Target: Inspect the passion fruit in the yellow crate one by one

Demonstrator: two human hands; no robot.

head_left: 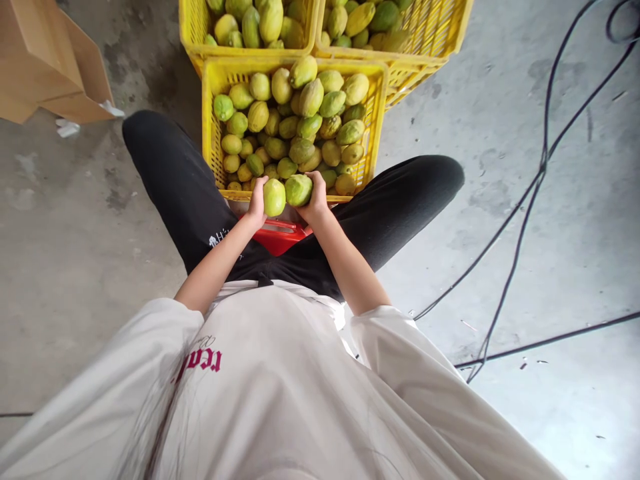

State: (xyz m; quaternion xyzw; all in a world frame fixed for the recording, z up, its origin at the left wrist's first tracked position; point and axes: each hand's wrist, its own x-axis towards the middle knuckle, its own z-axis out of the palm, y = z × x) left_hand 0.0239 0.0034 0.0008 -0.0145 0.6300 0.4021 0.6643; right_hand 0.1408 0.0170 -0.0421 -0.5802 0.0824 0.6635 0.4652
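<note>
My left hand [257, 202] is wrapped around a light green papaya [275, 198]. Beside it, my right hand [317, 198] grips another green papaya [299, 190] with a mottled skin. The two fruits are held side by side, nearly touching, over the near edge of a yellow plastic crate [211, 107]. Inside that crate lies a heap of green and yellow papayas [302, 150]. Below my hands, between my legs, part of a red plastic seat [280, 239] shows.
Two more yellow crates [186, 33] [453, 33] with papayas stand just behind the near one. An open cardboard box [47, 60] is at the upper left, with white scraps [67, 127] next to it. Black cables [543, 167] cross the concrete floor on the right.
</note>
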